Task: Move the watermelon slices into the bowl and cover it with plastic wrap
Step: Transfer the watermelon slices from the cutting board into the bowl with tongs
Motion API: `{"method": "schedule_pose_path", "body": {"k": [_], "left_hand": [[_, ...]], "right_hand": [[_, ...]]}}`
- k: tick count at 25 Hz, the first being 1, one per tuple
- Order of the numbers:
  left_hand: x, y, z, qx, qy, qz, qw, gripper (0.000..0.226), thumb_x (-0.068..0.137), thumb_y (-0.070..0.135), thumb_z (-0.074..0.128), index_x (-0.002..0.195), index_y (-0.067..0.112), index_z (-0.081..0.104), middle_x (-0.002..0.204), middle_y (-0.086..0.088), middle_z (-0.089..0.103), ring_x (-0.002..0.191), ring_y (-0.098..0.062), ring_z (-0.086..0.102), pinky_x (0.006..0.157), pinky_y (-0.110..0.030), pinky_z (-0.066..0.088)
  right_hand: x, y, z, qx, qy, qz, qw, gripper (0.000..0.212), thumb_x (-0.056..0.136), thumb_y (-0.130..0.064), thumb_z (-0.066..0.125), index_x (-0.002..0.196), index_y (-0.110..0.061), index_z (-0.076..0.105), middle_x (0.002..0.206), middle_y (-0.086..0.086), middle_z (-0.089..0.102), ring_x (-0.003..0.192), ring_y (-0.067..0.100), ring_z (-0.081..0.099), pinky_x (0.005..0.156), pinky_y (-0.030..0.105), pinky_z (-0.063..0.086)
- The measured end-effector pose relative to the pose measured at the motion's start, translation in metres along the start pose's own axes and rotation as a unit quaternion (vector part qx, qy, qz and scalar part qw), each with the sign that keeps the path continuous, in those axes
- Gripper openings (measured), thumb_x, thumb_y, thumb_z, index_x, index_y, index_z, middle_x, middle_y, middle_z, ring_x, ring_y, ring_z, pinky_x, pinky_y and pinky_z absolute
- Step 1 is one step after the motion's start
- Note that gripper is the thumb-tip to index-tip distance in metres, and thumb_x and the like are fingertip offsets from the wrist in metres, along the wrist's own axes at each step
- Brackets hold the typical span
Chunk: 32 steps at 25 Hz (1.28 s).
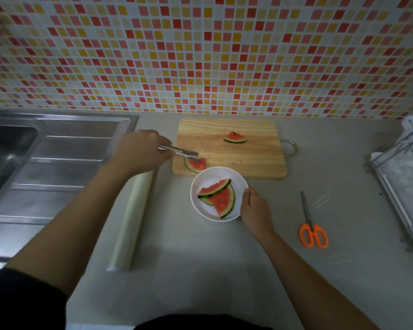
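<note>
Steel tongs (179, 152) lead the step in the head view, the only one. The left hand (141, 151) has its fingers curled round their handle end. The tips reach the near slice (196, 165), which lies on the board (248, 160) at its 7 o'clock corner, just beside the bowl's rim. They touch or nearly touch the slice's upper edge, but I cannot tell whether they already clamp it.

The white bowl (215, 173) stands on the table (200, 270), its far rim against or over the board's front edge. Two slices (221, 197) are stacked inside it toward 4 o'clock. The right hand (254, 208) steadies the bowl, fingers wrapped over the rim at 3 o'clock. A far slice (235, 138) waits on the board at 12 o'clock from the bowl, well apart. The wrap (131, 217) lies at 9 o'clock from the bowl. Scissors (311, 229) lie at 3 o'clock, beyond the right hand, and a sink (10, 148) fills the 9 o'clock side of the frame.

By my judgement the transfer is about half done, with two slices in and two to go, and covering has not begun. To do this pick well, bite the slice across the firm rind rather than the soft red point, which would likely tear or slip. Lift only enough to clear the rim. Then lay it in the free space at 10 o'clock of the bowl, so the pile sits low for the wrap. Hold the bowl firm throughout.
</note>
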State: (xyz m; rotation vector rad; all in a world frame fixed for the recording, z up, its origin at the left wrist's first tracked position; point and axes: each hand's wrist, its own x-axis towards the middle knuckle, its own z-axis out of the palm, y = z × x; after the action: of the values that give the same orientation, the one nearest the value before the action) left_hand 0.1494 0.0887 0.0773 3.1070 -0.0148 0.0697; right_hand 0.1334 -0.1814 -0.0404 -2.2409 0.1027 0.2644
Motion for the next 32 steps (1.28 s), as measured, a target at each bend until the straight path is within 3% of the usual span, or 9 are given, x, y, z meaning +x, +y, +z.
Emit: {"method": "schedule_pose_path", "body": {"k": [2,6,9,14,17,21,27,29,32], "left_hand": [[0.005,-0.015,0.015,0.023,0.006,-0.012,1.0,0.029,0.088,0.041,0.056,0.11,0.027,0.07,0.103,-0.005,0.067,0.098,-0.028,0.064,0.078,-0.036,0.05],[0.002,-0.03,0.059,0.013,0.001,-0.011,1.0,0.037,0.089,0.04,0.059,0.123,0.028,0.063,0.112,-0.004,0.065,0.106,-0.027,0.061,0.076,-0.037,0.051],[0.008,-0.029,0.076,0.013,0.032,-0.007,0.999,0.037,0.09,0.038,0.059,0.124,0.025,0.063,0.106,-0.006,0.065,0.101,-0.028,0.061,0.069,-0.037,0.051],[0.026,0.004,0.085,0.016,0.031,-0.029,0.999,0.04,0.093,0.042,0.053,0.126,0.021,0.06,0.106,-0.009,0.062,0.1,-0.029,0.059,0.069,-0.037,0.05],[0.029,0.009,0.082,-0.019,-0.004,-0.086,0.996,0.039,0.092,0.047,0.051,0.12,0.023,0.063,0.102,-0.007,0.062,0.094,-0.027,0.061,0.068,-0.036,0.05],[0.032,-0.006,0.072,-0.19,-0.061,-0.205,0.958,0.037,0.087,0.047,0.057,0.101,0.017,0.074,0.101,-0.008,0.071,0.089,-0.027,0.063,0.07,-0.03,0.045],[0.046,-0.013,0.057,-0.27,-0.15,-0.275,0.911,0.035,0.08,0.035,0.066,0.056,0.009,0.06,0.069,-0.008,0.059,0.057,-0.017,0.048,0.051,-0.026,0.033],[0.053,-0.006,0.057,-0.265,-0.168,-0.282,0.907,0.032,0.079,0.032,0.065,0.057,0.011,0.057,0.067,-0.007,0.056,0.057,-0.016,0.048,0.051,-0.025,0.034],[0.062,0.006,0.061,-0.214,-0.168,-0.287,0.918,0.028,0.075,0.036,0.063,0.077,0.008,0.064,0.082,-0.008,0.062,0.077,-0.024,0.058,0.068,-0.03,0.043]], "right_hand": [[-0.001,0.0,0.0,-0.002,-0.001,-0.008,1.0,0.038,0.101,-0.028,0.026,0.105,-0.006,0.057,0.086,0.017,0.067,0.074,0.033,0.066,0.07,0.047,0.057],[0.001,0.001,0.001,-0.015,0.001,-0.009,1.0,0.039,0.101,-0.028,0.026,0.103,-0.005,0.058,0.082,0.016,0.067,0.07,0.033,0.066,0.068,0.045,0.057],[0.001,0.0,0.001,-0.02,0.012,-0.007,1.0,0.037,0.101,-0.027,0.027,0.103,-0.006,0.058,0.082,0.014,0.066,0.065,0.025,0.061,0.06,0.033,0.052],[-0.002,-0.003,0.0,-0.012,0.001,-0.005,1.0,0.037,0.101,-0.028,0.027,0.101,-0.008,0.058,0.082,0.013,0.065,0.076,0.032,0.066,0.071,0.046,0.056],[-0.001,-0.003,0.0,-0.011,-0.001,-0.003,1.0,0.037,0.101,-0.028,0.028,0.102,-0.006,0.057,0.084,0.016,0.066,0.077,0.033,0.066,0.072,0.05,0.056],[-0.001,-0.001,0.0,-0.007,-0.001,-0.002,1.0,0.038,0.101,-0.029,0.027,0.1,-0.006,0.057,0.084,0.016,0.066,0.076,0.032,0.066,0.071,0.05,0.056],[0.0,0.002,0.001,-0.018,0.004,-0.007,1.0,0.037,0.101,-0.027,0.028,0.102,-0.005,0.058,0.079,0.01,0.062,0.063,0.019,0.059,0.054,0.024,0.045],[0.0,0.002,0.0,-0.014,0.006,-0.007,1.0,0.036,0.101,-0.025,0.028,0.102,-0.005,0.058,0.076,0.007,0.06,0.057,0.014,0.056,0.044,0.012,0.037],[0.001,0.001,0.0,-0.018,0.003,-0.006,1.0,0.036,0.101,-0.025,0.028,0.105,-0.004,0.057,0.084,0.015,0.065,0.076,0.032,0.065,0.062,0.029,0.049]]}}
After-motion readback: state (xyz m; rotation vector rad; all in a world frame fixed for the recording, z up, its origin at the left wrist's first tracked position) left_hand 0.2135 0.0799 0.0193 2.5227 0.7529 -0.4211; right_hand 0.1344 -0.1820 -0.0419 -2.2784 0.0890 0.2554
